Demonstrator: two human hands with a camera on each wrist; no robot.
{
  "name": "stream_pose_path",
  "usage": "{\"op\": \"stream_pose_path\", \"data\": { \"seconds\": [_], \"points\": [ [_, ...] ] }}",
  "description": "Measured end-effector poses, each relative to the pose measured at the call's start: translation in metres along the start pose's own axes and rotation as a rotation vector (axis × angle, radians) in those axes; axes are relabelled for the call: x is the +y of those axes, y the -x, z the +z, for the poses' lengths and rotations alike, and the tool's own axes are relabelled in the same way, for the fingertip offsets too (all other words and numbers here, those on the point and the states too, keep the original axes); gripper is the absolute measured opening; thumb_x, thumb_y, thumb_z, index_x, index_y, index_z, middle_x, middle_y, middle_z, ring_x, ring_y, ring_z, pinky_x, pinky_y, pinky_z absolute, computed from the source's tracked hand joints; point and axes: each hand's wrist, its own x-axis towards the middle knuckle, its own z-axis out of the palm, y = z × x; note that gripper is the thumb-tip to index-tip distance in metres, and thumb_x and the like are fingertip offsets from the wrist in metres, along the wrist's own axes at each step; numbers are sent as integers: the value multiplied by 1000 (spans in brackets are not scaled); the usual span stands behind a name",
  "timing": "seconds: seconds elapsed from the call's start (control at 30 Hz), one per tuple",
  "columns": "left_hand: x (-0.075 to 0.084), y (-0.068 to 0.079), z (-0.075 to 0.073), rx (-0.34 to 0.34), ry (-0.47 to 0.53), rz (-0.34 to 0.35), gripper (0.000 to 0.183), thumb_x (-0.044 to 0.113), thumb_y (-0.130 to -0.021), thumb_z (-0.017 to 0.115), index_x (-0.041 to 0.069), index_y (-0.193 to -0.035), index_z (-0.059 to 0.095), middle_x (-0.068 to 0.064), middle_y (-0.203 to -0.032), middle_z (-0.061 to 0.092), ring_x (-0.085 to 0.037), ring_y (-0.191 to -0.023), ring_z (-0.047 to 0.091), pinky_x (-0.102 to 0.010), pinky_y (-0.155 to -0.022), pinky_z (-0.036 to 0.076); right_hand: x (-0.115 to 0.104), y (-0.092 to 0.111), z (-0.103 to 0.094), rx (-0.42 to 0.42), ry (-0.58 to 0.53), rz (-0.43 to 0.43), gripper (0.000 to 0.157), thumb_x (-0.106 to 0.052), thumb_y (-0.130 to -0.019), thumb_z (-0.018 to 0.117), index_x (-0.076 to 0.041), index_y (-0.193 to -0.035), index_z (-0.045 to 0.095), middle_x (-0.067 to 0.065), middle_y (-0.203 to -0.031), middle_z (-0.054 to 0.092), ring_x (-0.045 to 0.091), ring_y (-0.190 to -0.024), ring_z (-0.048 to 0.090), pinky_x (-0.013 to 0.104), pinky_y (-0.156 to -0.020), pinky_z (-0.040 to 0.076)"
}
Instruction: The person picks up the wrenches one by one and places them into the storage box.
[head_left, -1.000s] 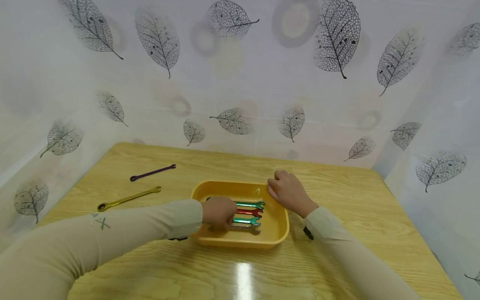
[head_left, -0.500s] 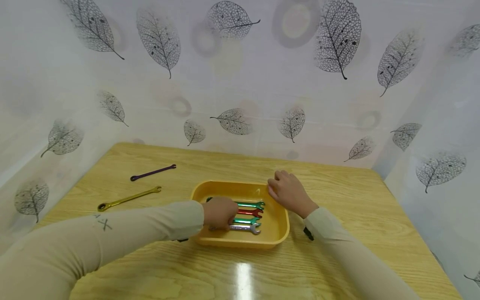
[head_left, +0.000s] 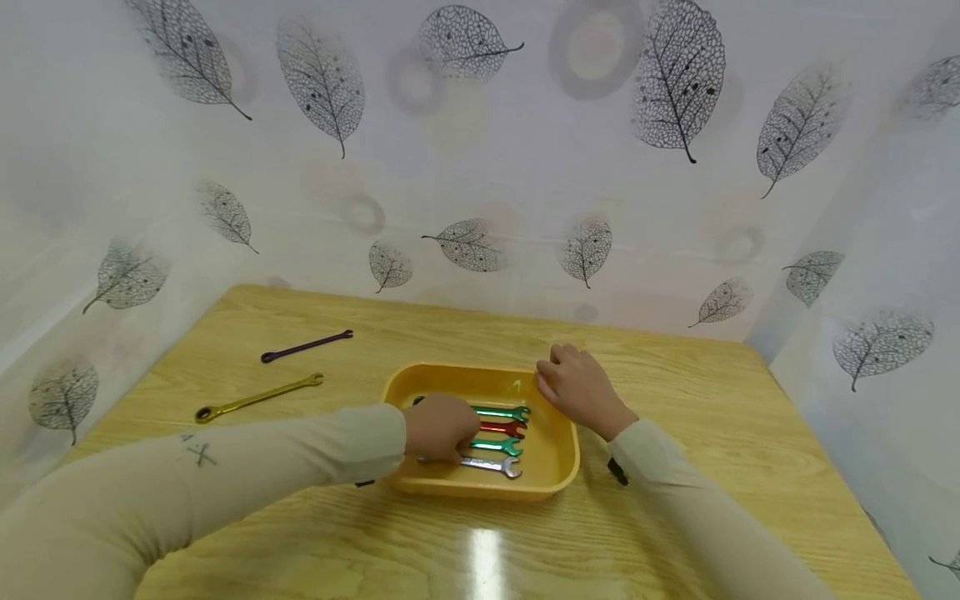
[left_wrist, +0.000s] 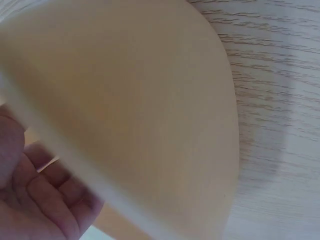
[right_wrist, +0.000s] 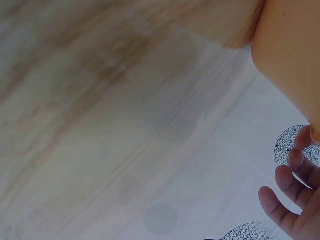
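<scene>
In the head view, a yellow tray (head_left: 557,454) holds several combination wrenches laid side by side. My left hand (head_left: 444,427) reaches into it from the left. Its fingertips pinch the nearest one, a silver wrench (head_left: 491,465), whose left part is mostly covered. Behind that lie a green wrench (head_left: 498,447), a red wrench (head_left: 504,428) and another green wrench (head_left: 502,412), partly under the hand. My right hand (head_left: 581,390) grips the tray's back right corner. The left wrist view shows curled left fingers (left_wrist: 55,200) behind the tray wall; the right wrist view shows spread right fingers (right_wrist: 287,187).
A purple wrench (head_left: 307,346) and a gold wrench (head_left: 258,398) lie on the wooden table (head_left: 675,400) left of the tray. A leaf-patterned curtain (head_left: 495,150) hangs behind and on both sides.
The silver wrench has shifted slightly toward the front, its right end tilting nearer. My left hand has barely moved. My right hand stays at the tray's corner.
</scene>
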Motion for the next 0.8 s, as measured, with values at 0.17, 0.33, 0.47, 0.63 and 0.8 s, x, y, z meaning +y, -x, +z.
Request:
{"op": "stream_pose_path", "data": {
  "seconds": [0.17, 0.33, 0.47, 0.63, 0.8],
  "points": [
    [-2, 3, -3, 21, -29, 28, 17, 27, -79, 75, 17, -81, 61, 8, -82, 61, -5, -71, 51, -22, -67, 45, 0, 0, -1, 1, -11, 4, 13, -20, -88, 60, -13, -78, 63, 2, -68, 43, 15, -61, 33, 26, -56, 28],
    [0, 12, -14, 51, -26, 27, 21, 27, -81, 72, 17, -96, 63, 5, -95, 65, -8, -80, 57, -25, -70, 49, -1, 0, -2, -4, -14, 5, 13, -20, -88, 60, -13, -78, 63, 2, -68, 44, 15, -61, 33, 26, -56, 28],
    [0, 19, -24, 63, -2, 6, 26, 29, -84, 70, 17, -105, 62, 3, -95, 64, -8, -76, 53, -25, -67, 46, -1, 0, -2, 0, -11, 6, 13, -20, -88, 60, -13, -78, 64, 3, -68, 44, 15, -61, 33, 26, -56, 28],
    [-3, 28, -31, 104, 3, 37, 27, 31, -85, 68, 17, -106, 61, 0, -98, 63, -9, -79, 54, -28, -70, 47, -1, 0, -2, 5, -11, 3, 13, -20, -88, 60, -13, -78, 64, 2, -68, 43, 14, -61, 31, 25, -56, 27],
    [-6, 36, -33, 183, -15, 89, 24, 30, -86, 66, 18, -106, 60, 0, -101, 64, -11, -84, 58, -30, -76, 50, -1, 0, -2, 8, -7, 1, 13, -20, -88, 61, -13, -78, 64, 2, -68, 43, 14, -60, 31, 24, -55, 27]
  ]
}}
